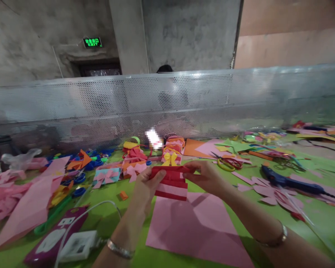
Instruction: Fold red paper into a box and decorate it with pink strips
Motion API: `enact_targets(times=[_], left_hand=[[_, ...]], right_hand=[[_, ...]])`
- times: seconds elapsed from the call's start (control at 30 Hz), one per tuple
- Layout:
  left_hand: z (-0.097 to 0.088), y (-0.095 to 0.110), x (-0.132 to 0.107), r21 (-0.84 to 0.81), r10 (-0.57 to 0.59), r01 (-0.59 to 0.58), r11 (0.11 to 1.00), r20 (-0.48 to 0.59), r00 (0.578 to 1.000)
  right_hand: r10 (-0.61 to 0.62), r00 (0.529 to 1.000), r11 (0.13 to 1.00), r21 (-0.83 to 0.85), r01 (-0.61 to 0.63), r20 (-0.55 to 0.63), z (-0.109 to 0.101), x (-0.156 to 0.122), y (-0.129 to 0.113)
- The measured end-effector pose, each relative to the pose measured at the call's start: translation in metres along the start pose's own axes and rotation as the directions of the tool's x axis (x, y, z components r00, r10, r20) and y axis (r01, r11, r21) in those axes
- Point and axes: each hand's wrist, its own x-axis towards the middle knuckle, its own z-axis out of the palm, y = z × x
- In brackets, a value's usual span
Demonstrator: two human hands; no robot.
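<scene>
My left hand [144, 188] and my right hand [206, 176] both pinch a folded red and pink striped paper piece [171, 182], held just above the green table [106, 214]. The left thumb presses on its left edge. The right fingers grip its top right corner. A large pink paper sheet [195, 227] lies flat right beneath the hands. Each wrist wears a metal bracelet.
Finished paper bows and gift shapes [134, 163] crowd the table's middle. Yellow-handled scissors [226, 162] lie right of the hands, a blue glue gun [287, 181] further right. A purple power strip [54, 236] with a white charger sits front left. A perforated metal screen [167, 104] walls the far edge.
</scene>
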Motion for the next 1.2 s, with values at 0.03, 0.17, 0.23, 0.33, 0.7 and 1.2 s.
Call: enact_targets(times=[0.03, 0.17, 0.23, 0.33, 0.7, 1.2], left_hand=[[0.000, 0.000, 0.000, 0.015, 0.008, -0.008, 1.000, -0.002, 1.000], [0.002, -0.001, 0.000, 0.077, 0.039, -0.039, 0.996, 0.001, 0.999], [0.002, 0.000, -0.002, 0.098, 0.033, -0.033, 0.995, 0.001, 0.999], [0.003, 0.002, -0.003, 0.136, 0.015, -0.015, 0.991, 0.000, 1.000], [0.009, 0.006, -0.008, 0.211, 0.024, -0.031, 0.977, 0.035, 0.999], [0.005, -0.011, -0.001, 0.172, 0.032, -0.033, 0.985, 0.011, 0.999]], right_hand=[[-0.016, 1.000, 1.000, 0.013, 0.016, 0.004, 0.000, 0.000, 0.000], [-0.035, 0.999, 0.996, 0.089, 0.032, 0.028, 0.002, 0.000, 0.004], [-0.041, 0.998, 0.995, 0.092, 0.037, 0.038, 0.003, 0.000, 0.006], [-0.057, 0.997, 0.997, 0.059, 0.055, 0.048, 0.004, 0.000, 0.005], [0.028, 0.993, 1.000, 0.006, -0.029, 0.115, -0.001, -0.004, -0.009], [0.037, 0.979, 0.999, -0.005, -0.036, 0.198, -0.011, -0.005, -0.014]])
